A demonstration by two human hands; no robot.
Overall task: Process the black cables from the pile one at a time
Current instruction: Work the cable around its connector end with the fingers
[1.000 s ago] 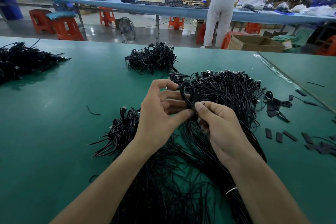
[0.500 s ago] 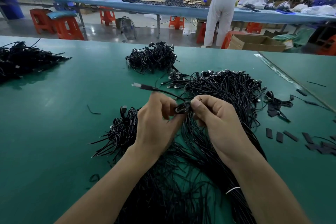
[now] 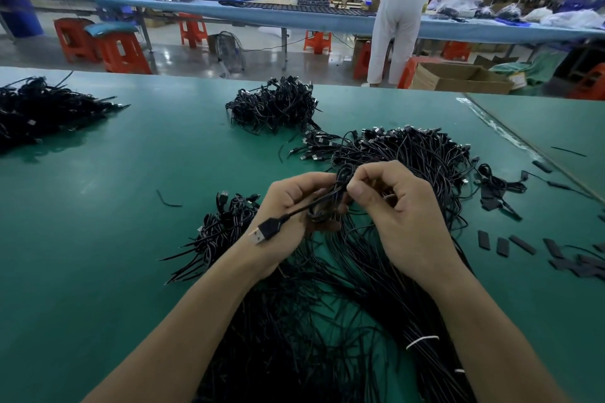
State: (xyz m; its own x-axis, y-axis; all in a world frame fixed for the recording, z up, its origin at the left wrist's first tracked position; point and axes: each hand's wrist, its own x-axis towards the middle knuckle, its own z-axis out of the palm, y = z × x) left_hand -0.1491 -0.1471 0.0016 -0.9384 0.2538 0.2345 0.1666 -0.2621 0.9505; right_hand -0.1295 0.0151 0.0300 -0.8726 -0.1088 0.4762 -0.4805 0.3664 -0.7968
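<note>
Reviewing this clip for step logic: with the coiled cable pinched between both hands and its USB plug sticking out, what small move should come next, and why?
Probably tuck the loose USB plug end around or through the coil to lock it. Both the left hand and right hand pinch the small coil, yet the plug's tail juts free over the left wrist.

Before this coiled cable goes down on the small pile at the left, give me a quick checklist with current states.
1. Coil gripped by both hands: ok; left hand and right hand pinch the coiled cable.
2. USB plug free of the coil: ok, it sticks out over the left wrist.
3. Tail wrapped tight and secured: cannot tell, fingers hide it.
4. Coil clear of the loose pile: cannot tell, black on black.
5. Finished pile reachable on the table: ok, just left of the left hand.
</note>
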